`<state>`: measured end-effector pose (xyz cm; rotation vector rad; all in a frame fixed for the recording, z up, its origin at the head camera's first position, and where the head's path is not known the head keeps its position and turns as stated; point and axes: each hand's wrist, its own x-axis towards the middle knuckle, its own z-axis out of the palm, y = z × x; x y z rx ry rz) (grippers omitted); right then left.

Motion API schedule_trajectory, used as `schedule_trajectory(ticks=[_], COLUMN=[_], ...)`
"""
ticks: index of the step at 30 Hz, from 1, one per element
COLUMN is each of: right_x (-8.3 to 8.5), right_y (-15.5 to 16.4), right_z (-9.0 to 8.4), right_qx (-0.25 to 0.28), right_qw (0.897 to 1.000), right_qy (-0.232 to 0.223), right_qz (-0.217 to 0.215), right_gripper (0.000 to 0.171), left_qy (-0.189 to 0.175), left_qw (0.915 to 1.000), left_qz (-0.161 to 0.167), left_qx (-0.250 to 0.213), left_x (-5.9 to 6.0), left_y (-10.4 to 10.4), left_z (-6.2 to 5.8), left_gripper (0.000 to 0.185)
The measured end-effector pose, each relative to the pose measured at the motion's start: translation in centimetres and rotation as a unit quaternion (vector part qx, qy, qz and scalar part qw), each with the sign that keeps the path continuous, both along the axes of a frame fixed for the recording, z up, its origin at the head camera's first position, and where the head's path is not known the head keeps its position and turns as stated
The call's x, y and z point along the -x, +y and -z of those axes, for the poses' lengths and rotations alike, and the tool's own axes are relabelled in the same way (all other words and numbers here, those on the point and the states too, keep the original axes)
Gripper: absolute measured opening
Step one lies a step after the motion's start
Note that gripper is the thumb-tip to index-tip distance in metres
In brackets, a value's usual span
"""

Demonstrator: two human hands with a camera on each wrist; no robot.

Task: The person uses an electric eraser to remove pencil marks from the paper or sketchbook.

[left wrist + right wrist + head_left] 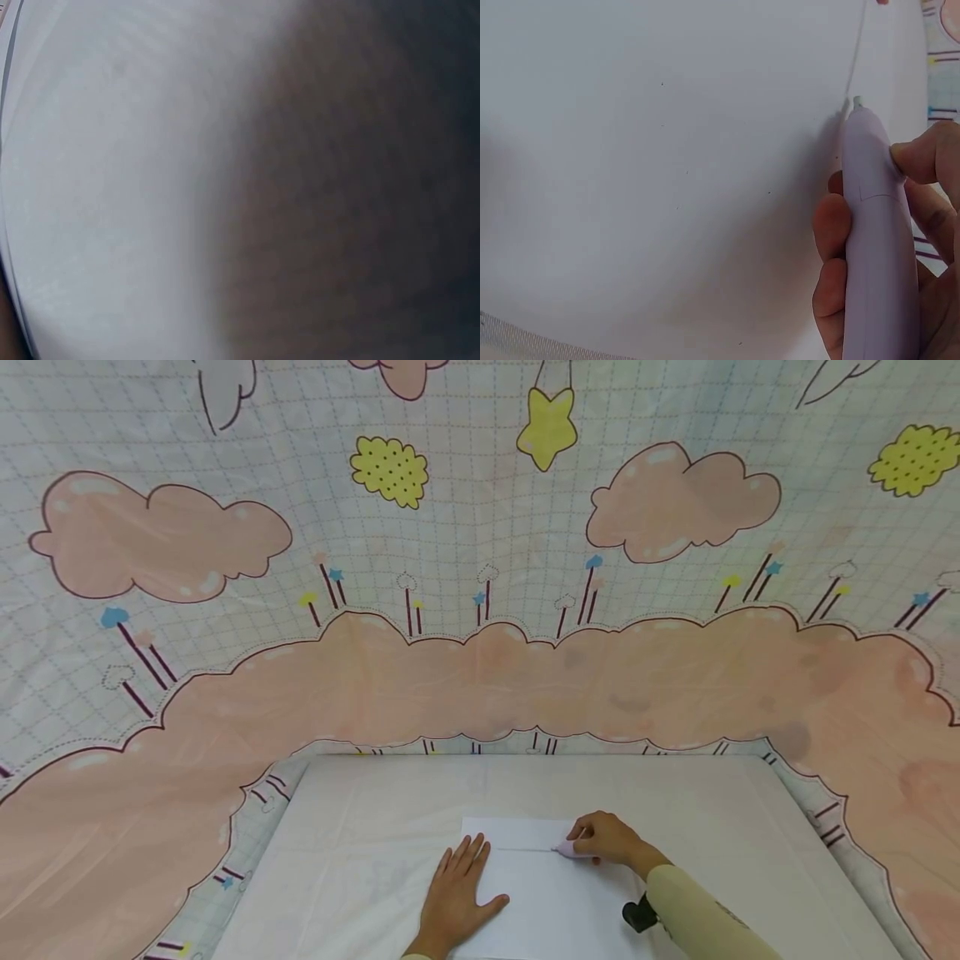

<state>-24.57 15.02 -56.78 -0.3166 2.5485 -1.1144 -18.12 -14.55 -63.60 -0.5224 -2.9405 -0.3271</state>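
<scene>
One paper sheet (551,893), one pen (874,247): left hand (457,893) flat on the sheet, right hand (611,841) grips the pen, tip on it.

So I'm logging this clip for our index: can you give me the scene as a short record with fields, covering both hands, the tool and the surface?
Left hand: left hand lies flat, fingers straight, pressing on the white paper sheet
Right hand: right hand grips the lilac pen-shaped tool
Tool tip: on the sheet, at the end of a thin straight line
Surface: white table cover
Backdrop: cloud-print cloth
Left wrist view: blurred, nothing readable
</scene>
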Motion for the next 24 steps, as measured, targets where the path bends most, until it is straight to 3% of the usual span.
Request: schedule_trajectory(ticks=[24], right_x=[0.1], right_y=[-1.1], right_z=[-0.2], right_qx=[-0.003], right_qw=[1.000], right_qy=[0.006], right_qz=[-0.019], right_gripper=[0.007], left_qy=[-0.003], left_qw=[1.0000], left_qz=[0.001], left_qx=[0.005], left_x=[0.2], left_y=[-0.1], left_z=[0.0], left_gripper=[0.092])
